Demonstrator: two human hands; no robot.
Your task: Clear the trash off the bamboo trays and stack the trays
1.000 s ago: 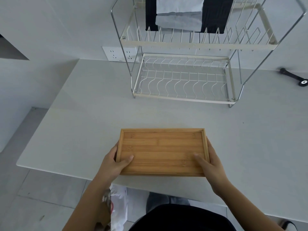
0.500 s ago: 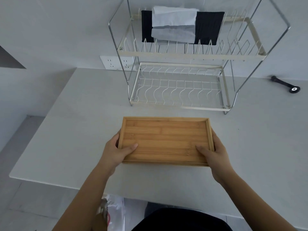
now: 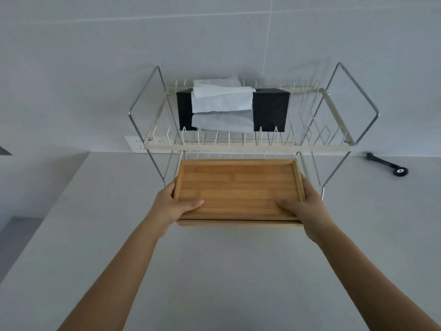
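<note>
A stack of bamboo trays point(image 3: 238, 187) is held out in front of me, its far edge at the lower tier of the wire dish rack point(image 3: 248, 145). The top tray's inside is bare, and a second tray's edge shows beneath its front. My left hand point(image 3: 176, 204) grips the stack's left end, thumb lying on the tray floor. My right hand point(image 3: 303, 206) grips the right end the same way. Both arms are stretched forward over the white counter point(image 3: 214, 271).
On the rack's upper tier sits a black tissue box point(image 3: 269, 111) with white tissue hanging out. A black handled tool point(image 3: 387, 164) lies on the counter at the far right. A wall socket point(image 3: 138, 144) is behind the rack's left leg.
Both hands have carried the trays away from the counter's near edge, forward and up to the rack's lower tier. My view has tilted up toward the wall.
</note>
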